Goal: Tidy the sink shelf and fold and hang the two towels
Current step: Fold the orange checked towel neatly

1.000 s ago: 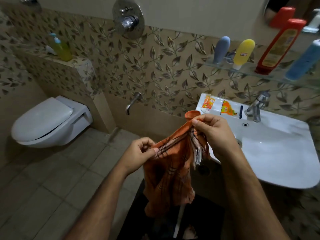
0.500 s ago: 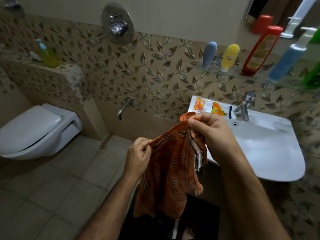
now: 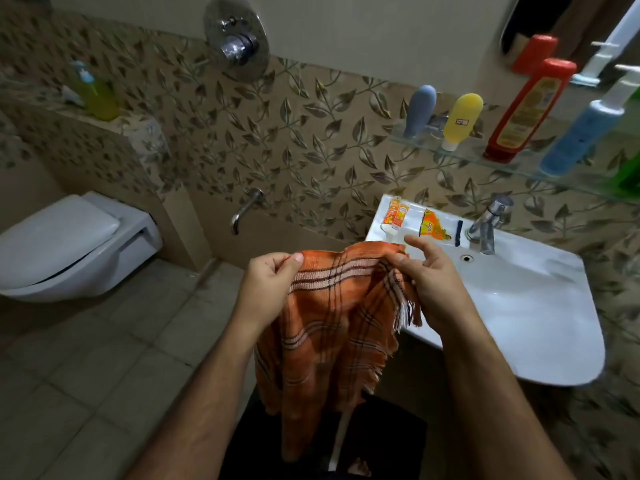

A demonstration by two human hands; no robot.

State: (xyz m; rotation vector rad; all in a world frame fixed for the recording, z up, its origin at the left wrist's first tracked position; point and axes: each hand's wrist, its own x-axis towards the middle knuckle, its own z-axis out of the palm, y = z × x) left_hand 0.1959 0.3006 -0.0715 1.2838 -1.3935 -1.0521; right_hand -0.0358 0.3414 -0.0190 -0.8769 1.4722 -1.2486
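A home bathroom. A white wall-hung toilet (image 3: 65, 244) with its lid down sits at the left, above a floor of grey tiles (image 3: 86, 375). A white sink (image 3: 519, 306) with a chrome tap (image 3: 488, 223) is fixed to the wall at the right. The lower wall carries tiles with a leaf pattern (image 3: 311, 133). A round chrome shower valve (image 3: 237, 46) and a spout (image 3: 247, 209) are set in that wall. A glass shelf (image 3: 519, 168) above the sink holds toiletry bottles (image 3: 528, 109).
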